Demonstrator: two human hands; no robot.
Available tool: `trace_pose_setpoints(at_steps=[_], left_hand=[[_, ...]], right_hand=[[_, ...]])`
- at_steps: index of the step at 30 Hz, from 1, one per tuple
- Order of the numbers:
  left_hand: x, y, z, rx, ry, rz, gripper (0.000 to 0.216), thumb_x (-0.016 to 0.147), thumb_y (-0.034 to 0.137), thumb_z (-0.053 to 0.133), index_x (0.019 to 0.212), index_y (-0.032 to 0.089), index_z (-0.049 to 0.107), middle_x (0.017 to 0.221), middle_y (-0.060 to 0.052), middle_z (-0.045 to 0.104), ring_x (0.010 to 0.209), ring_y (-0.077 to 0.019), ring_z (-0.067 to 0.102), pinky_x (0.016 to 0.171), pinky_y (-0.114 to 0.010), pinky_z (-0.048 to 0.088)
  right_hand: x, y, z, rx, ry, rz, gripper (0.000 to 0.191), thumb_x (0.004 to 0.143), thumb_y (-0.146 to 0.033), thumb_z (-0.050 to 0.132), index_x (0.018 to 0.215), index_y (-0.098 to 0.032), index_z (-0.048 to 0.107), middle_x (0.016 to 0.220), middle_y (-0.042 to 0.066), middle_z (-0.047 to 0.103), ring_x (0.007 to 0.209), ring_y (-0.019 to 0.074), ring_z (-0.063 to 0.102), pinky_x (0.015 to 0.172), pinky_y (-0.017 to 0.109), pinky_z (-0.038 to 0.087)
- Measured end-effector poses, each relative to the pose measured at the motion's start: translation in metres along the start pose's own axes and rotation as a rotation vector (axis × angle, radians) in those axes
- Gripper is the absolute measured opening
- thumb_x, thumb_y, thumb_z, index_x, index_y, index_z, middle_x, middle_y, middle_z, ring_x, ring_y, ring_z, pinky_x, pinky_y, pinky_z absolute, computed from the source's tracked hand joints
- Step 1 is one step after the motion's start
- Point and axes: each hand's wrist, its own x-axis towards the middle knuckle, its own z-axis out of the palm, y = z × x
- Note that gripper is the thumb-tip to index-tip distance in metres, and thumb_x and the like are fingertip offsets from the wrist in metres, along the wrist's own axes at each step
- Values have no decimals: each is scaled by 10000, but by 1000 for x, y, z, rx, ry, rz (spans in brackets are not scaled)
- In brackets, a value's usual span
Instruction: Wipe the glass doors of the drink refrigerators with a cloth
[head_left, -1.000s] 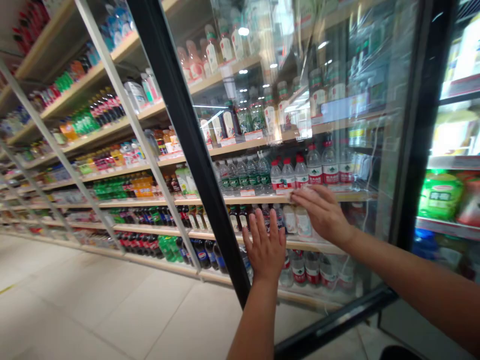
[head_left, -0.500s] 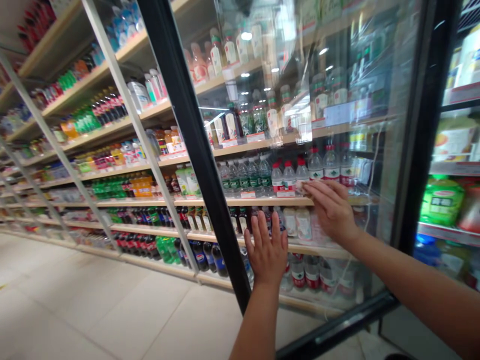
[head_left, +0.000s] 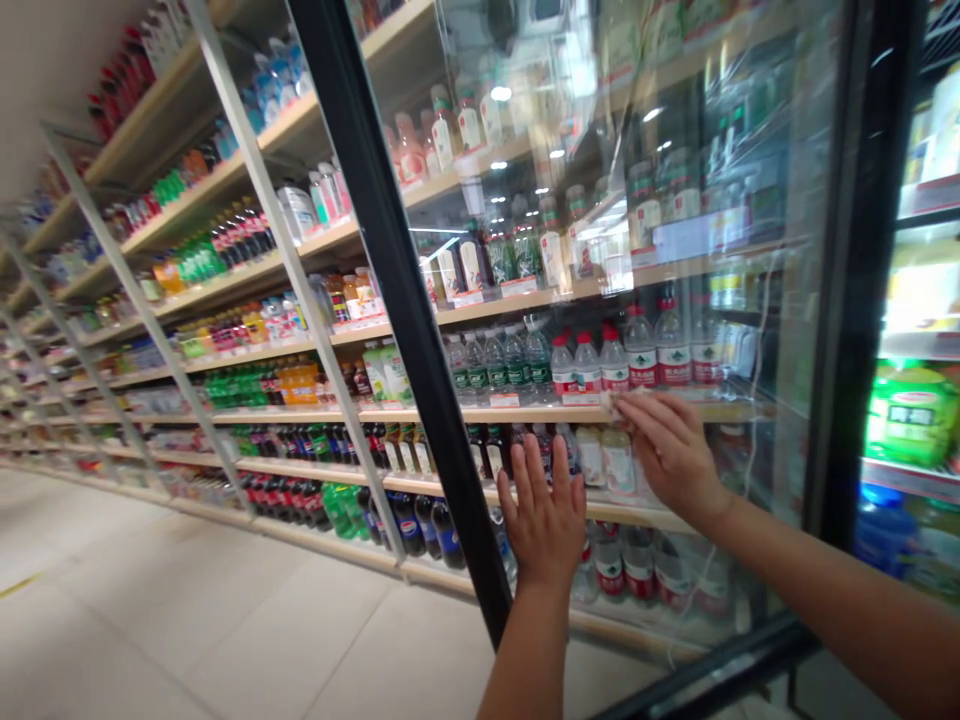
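A glass door [head_left: 480, 160] with a black frame [head_left: 409, 290] stands swung out in front of me. My left hand [head_left: 546, 505] lies against the glass, palm flat and fingers spread. To its right and a little higher, my right hand [head_left: 667, 450] is closed, its fingertips pinched together at the glass. A small pale wad [head_left: 611, 402], perhaps tissue or cloth, shows at those fingertips; most of it is hidden. Behind the glass, bottles with red caps [head_left: 585, 365] appear just above my right hand.
Long shelves [head_left: 285, 355] of bottled drinks run off to the left. Pale floor tiles [head_left: 202, 610] lie below them. At the right edge is a lit cooler with a green-labelled container [head_left: 910, 412] and a blue one [head_left: 885, 530]. Reflections streak the glass.
The view has shifted, so shelves and door sit slightly lower and further right. My left hand keeps its place on the glass; my right hand is slightly lower relative to the bottles behind.
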Motion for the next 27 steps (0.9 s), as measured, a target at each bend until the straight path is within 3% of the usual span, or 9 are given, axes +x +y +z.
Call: trace_pose_setpoints(at_steps=[4, 8, 11, 15, 17, 21, 23, 27], left_hand=[[0, 0, 0, -20, -5, -9, 672, 970, 335, 579, 1556, 185, 286, 1604, -163, 250, 1519, -291, 146, 1249, -510, 126], [1, 1, 0, -51, 8, -19, 669, 967, 327, 590, 1552, 195, 294, 1594, -154, 292, 1523, -279, 139, 1247, -518, 143], [0, 1, 0, -45, 4, -19, 666, 968, 334, 589, 1551, 194, 299, 1591, -154, 299, 1521, -283, 148, 1247, -525, 139], [0, 0, 0, -17, 2, -10, 664, 971, 342, 582, 1553, 190, 300, 1584, -167, 306, 1515, -292, 168, 1247, -522, 143], [1, 1, 0, -9, 7, -6, 662, 974, 338, 573, 1555, 187, 293, 1582, -169, 308, 1514, -288, 170, 1246, -519, 151], [1, 1, -1, 4, 5, -9, 675, 973, 342, 570, 1559, 185, 275, 1595, -162, 271, 1517, -288, 151, 1247, -521, 129], [1, 2, -1, 0, -5, -16, 668, 974, 346, 559, 1559, 186, 277, 1595, -161, 270, 1517, -289, 150, 1247, -531, 113], [-1, 1, 0, -16, -23, -15, 671, 973, 362, 553, 1559, 193, 274, 1591, -164, 282, 1516, -295, 158, 1239, -560, 118]], right_hand=[[-14, -4, 0, 90, -212, -137, 464, 956, -83, 536, 1382, -262, 575, 1255, 22, 680, 1191, 218, 529, 1038, 391, 488], [4, 4, -1, 26, -41, -45, 515, 923, -48, 587, 1391, -262, 567, 1254, 44, 676, 1155, 222, 538, 1041, 408, 480], [0, 2, 3, -14, 43, 10, 574, 920, -58, 600, 1444, -276, 512, 1279, 62, 658, 1186, 241, 524, 1046, 432, 472], [-27, -7, 8, 46, -170, -123, 590, 969, -105, 519, 1519, -281, 401, 1292, 47, 654, 1225, 242, 504, 1056, 422, 470], [-24, -3, 6, 47, -210, -151, 593, 972, -95, 499, 1524, -285, 392, 1291, 40, 655, 1222, 236, 504, 1062, 415, 467], [6, 13, 1, -49, 29, 2, 589, 927, -64, 578, 1461, -297, 489, 1273, 58, 651, 1186, 255, 510, 1040, 443, 472], [6, 10, 1, -61, 73, 48, 572, 922, -66, 585, 1442, -293, 513, 1270, 64, 650, 1178, 264, 508, 1035, 458, 468], [-24, -11, 3, 63, -151, -78, 519, 952, -80, 519, 1442, -252, 513, 1266, 51, 658, 1199, 248, 500, 1045, 418, 463]])
